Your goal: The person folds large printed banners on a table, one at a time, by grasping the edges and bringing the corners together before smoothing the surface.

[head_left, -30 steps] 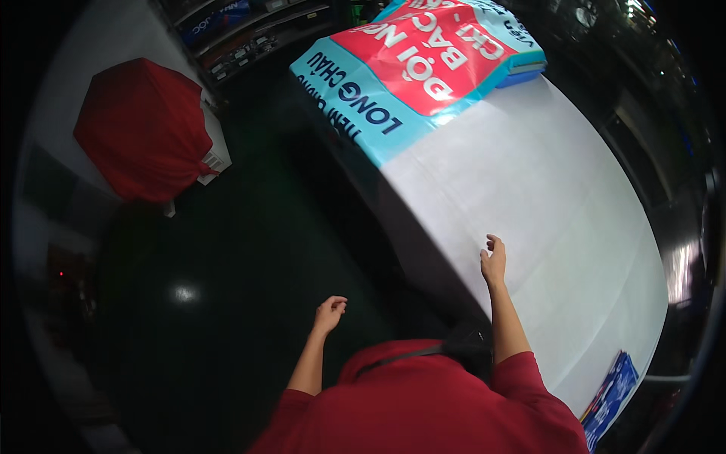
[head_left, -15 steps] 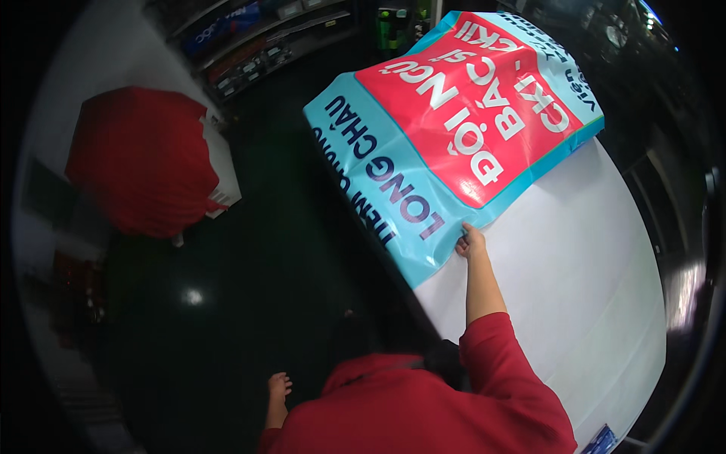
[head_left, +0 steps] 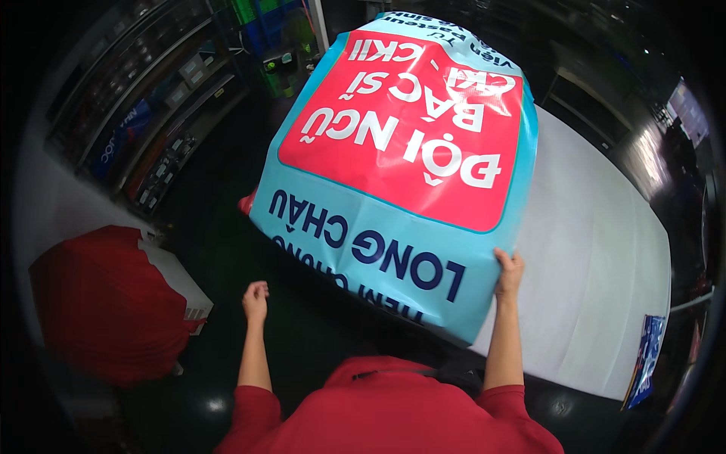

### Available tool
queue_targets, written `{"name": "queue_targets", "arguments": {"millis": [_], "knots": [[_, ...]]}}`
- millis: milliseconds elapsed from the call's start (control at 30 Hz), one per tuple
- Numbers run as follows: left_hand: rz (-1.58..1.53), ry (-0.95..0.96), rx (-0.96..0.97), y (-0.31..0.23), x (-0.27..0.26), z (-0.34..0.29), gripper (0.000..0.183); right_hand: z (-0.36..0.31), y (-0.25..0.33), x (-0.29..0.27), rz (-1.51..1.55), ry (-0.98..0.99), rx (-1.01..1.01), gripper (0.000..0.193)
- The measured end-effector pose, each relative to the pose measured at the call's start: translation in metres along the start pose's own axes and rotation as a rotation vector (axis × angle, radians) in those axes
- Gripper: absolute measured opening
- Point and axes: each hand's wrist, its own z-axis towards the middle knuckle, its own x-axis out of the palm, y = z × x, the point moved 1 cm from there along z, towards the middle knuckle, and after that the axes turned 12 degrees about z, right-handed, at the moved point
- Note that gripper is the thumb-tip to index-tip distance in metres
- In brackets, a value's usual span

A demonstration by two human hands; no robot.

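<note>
A large glossy vinyl banner (head_left: 412, 170), light blue with a red panel and big lettering, lies loosely rumpled over a white-topped table (head_left: 597, 250). Its near edge hangs down past the table's front. My right hand (head_left: 510, 274) is closed on the banner's right edge near the front corner, thumb on top. Off to the left, apart from the banner, my left hand (head_left: 256, 300) hovers over the dark floor with its fingers curled in; nothing shows in it. A small red bit (head_left: 246, 203) pokes out at the banner's left edge, too unclear to name.
On the left stands a bulky thing under a red cloth (head_left: 106, 303), with a pale grey boxy side (head_left: 178, 281) showing. Shelves with boxes (head_left: 178, 98) line the far left. A blue printed packet (head_left: 645, 362) hangs at the table's right end.
My view has turned to the right. My left hand has come up and forward toward the banner's near left side. My right hand keeps hold of the banner, which lies flatter toward me.
</note>
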Motion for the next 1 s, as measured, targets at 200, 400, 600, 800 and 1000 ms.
{"name": "queue_targets", "arguments": {"millis": [200, 400, 600, 800, 1000], "knots": [[0.079, -0.293, 0.497, -0.090, 0.029, 0.251, 0.029, 0.026, -0.093, -0.007, 0.246, -0.097, -0.078, 0.018], [0.045, 0.061, 0.246, -0.078, 0.157, 0.426, 0.075, 0.087, -0.165, 0.000, 0.306, -0.131, -0.137, 0.030], [0.163, 0.003, 0.194, -0.028, 0.268, 0.477, 0.077, 0.130, -0.250, -0.024, 0.372, -0.134, -0.200, 0.048], [-0.004, 0.113, 0.205, -0.070, 0.263, 0.555, 0.078, 0.124, -0.236, 0.013, 0.406, -0.251, -0.248, 0.052], [-0.055, 0.259, 0.280, -0.179, 0.275, 0.608, 0.074, 0.148, -0.207, 0.003, 0.243, -0.354, 0.010, 0.041]]}}
